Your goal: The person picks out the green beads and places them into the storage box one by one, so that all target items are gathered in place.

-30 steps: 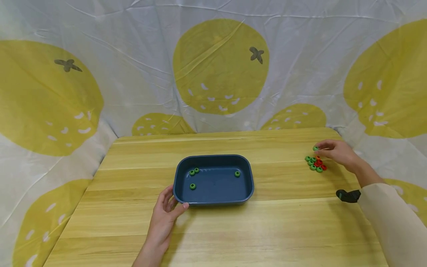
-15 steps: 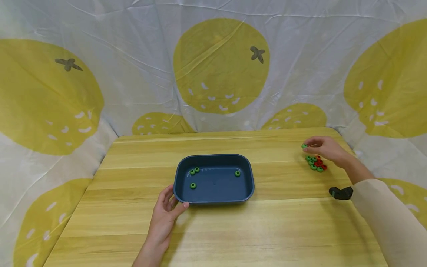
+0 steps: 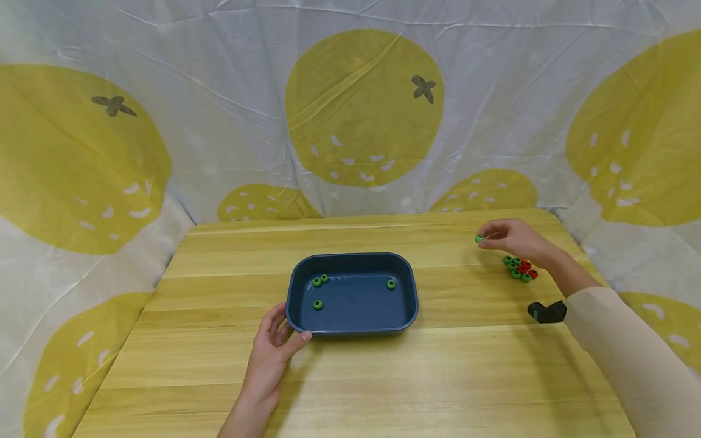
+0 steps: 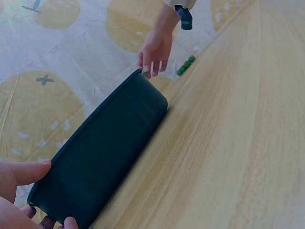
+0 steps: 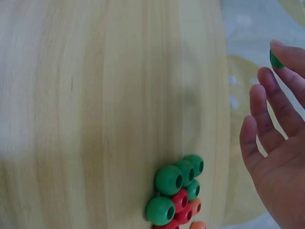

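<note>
My right hand (image 3: 517,238) pinches a green bead (image 3: 479,239) between thumb and fingertips, above the table and right of a dark blue plastic basin (image 3: 350,332). In the right wrist view, the same green bead (image 5: 275,60) shows between thumb and index finger, the other fingers spread. My left hand (image 3: 268,353) grips the basin's near left corner, thumb (image 4: 33,172) over the rim and fingertips along the outer wall. Inside the basin lie several green beads, one of them a green bead (image 3: 391,285) at the right end.
Right of the basin, several green beads (image 3: 516,274) and red beads (image 3: 533,275) lie clustered on the wooden table (image 3: 438,377), orange ones among them. A black device (image 3: 547,312) sits at the right wrist. A lemon-print cloth (image 3: 361,109) hangs behind.
My right hand has moved left with the green bead, away from the bead cluster and closer to the basin. The left hand and the basin have stayed in place.
</note>
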`<state>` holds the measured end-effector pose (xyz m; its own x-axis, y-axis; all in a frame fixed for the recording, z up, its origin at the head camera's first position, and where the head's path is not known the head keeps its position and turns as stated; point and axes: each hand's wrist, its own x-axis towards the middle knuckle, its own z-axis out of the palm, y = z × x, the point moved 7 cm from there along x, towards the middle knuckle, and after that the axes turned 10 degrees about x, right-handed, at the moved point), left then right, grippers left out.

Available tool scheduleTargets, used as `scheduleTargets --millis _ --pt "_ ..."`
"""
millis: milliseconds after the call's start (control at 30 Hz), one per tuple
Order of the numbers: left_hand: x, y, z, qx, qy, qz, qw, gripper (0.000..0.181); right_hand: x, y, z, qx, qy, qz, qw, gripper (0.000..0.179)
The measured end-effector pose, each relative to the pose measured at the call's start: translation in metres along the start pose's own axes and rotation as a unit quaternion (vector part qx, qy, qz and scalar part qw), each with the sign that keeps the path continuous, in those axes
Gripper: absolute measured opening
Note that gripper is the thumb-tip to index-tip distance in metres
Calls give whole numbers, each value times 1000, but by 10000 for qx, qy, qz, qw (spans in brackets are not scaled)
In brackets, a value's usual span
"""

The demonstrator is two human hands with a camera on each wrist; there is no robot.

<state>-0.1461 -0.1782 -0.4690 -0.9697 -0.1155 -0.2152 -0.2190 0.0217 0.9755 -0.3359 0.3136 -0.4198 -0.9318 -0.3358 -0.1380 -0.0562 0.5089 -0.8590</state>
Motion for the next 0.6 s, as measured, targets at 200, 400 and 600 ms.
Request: scheduleTargets --millis 200,400,600 --pt "1 0 0 -46 6 4 10000 78 7 -15 11 -24 -224 -107 9997 40" --pt "-1 1 0 -17 -16 9 10000 79 14 -30 22 -159 -427 -228 9987 34" --pt "-1 1 0 6 -10 -6 10000 79 21 -54 35 -276 -694 -490 9960 29"
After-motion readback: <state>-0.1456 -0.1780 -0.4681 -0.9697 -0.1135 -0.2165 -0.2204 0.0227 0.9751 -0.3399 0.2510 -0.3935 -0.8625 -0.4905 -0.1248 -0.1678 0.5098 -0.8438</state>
